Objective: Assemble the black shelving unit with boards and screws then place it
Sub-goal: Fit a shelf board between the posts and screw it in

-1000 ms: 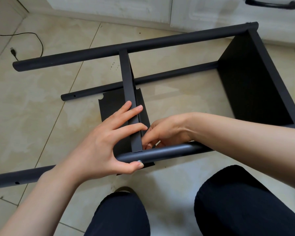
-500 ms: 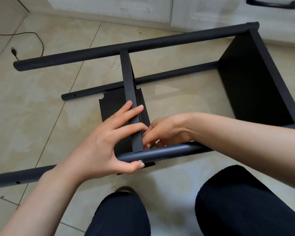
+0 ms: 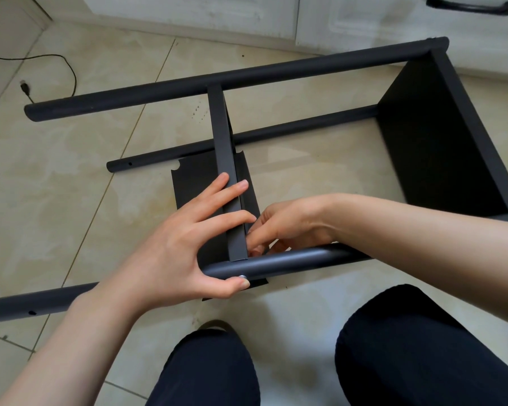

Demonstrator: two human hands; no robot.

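Both hands work at the near joint of the black shelving unit [image 3: 276,112], which lies on its side on the tiled floor [image 3: 56,200]. My left hand [image 3: 170,247] spreads its straight fingers over the edge of the middle board [image 3: 225,159], while its thumb presses a silver screw head [image 3: 242,277] against the front pole [image 3: 291,260]. My right hand [image 3: 288,227] reaches behind this pole with curled fingers, and they seem to pinch something small at the inner side of the joint; I cannot tell what it is, because the pole and the board hide it. The end board [image 3: 440,148] on the right is already fixed between the poles, and a loose board [image 3: 194,183] lies flat under the frame. I think the risk is this: if the thumb slips, the screw can fall out and roll away on the tiles, or the board can move off its hole so that the thread does not catch. No container is visible, and no box for spare screws
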